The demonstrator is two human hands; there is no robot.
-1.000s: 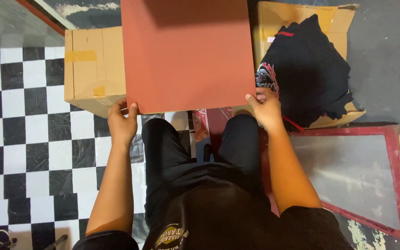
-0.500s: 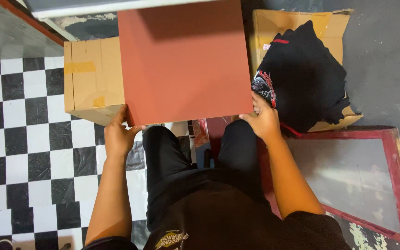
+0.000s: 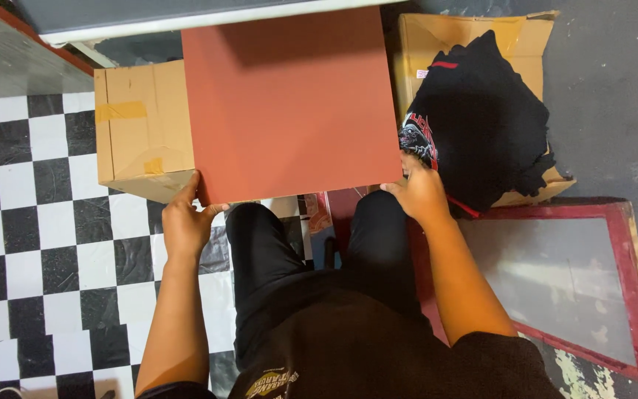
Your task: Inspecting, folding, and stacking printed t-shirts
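A: Where was the red board [image 3: 289, 103]?
B: Held flat in front of the person, over their knees, far edge under a white ledge [image 3: 208, 22].
A: Hands?
B: Left hand [image 3: 186, 222] gripped the near-left corner, right hand [image 3: 421, 193] the near-right corner.
A: Around it?
B: Taped cardboard box [image 3: 138, 133] on the left, open box w/ black clothes [image 3: 481, 125] on the right, red-framed screen [image 3: 555, 288] on the floor.

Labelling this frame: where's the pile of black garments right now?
Head view, right side: the pile of black garments sits in an open cardboard box, just right of the red board and above the right hand.
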